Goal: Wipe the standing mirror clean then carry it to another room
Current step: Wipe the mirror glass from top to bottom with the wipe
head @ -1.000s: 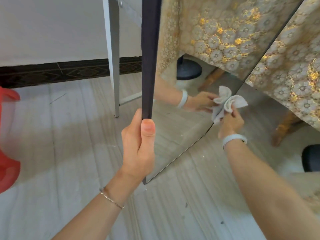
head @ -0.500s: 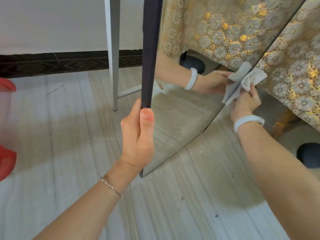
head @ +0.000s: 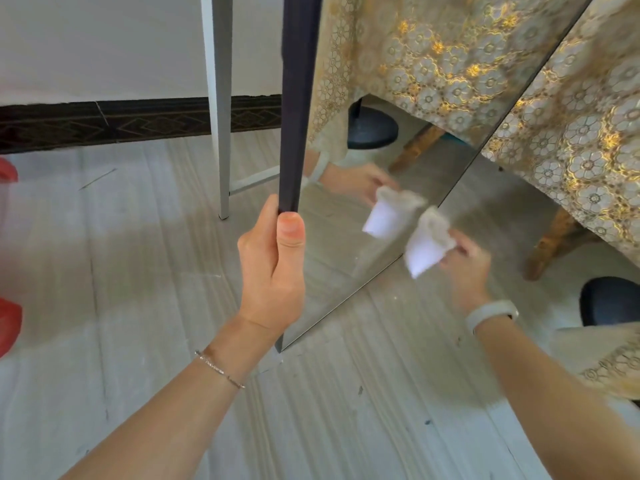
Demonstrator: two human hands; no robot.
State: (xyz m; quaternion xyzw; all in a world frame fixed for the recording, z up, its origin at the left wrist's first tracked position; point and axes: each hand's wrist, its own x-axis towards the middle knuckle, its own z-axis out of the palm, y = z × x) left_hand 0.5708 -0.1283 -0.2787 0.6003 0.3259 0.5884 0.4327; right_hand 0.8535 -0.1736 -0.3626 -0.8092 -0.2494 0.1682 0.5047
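The standing mirror (head: 346, 258) rests upright on the floor, its dark frame edge running down the middle of the view. My left hand (head: 273, 268) grips that dark edge low down, thumb pointing up. My right hand (head: 465, 268), blurred by motion, holds a crumpled white cloth (head: 427, 244) just beyond the mirror's right edge near its lower part. The glass reflects the cloth, the hand and a gold floral tablecloth.
A table with a gold floral tablecloth (head: 588, 140) and wooden legs stands close on the right. A white metal leg (head: 221, 109) stands behind the mirror. A red plastic object (head: 8, 320) lies at the left edge. A dark round base (head: 609, 303) sits at right on the pale floor.
My right hand with the cloth went up along the mirror's right edge, then came back down to its lower part. My left hand kept its grip on the frame.
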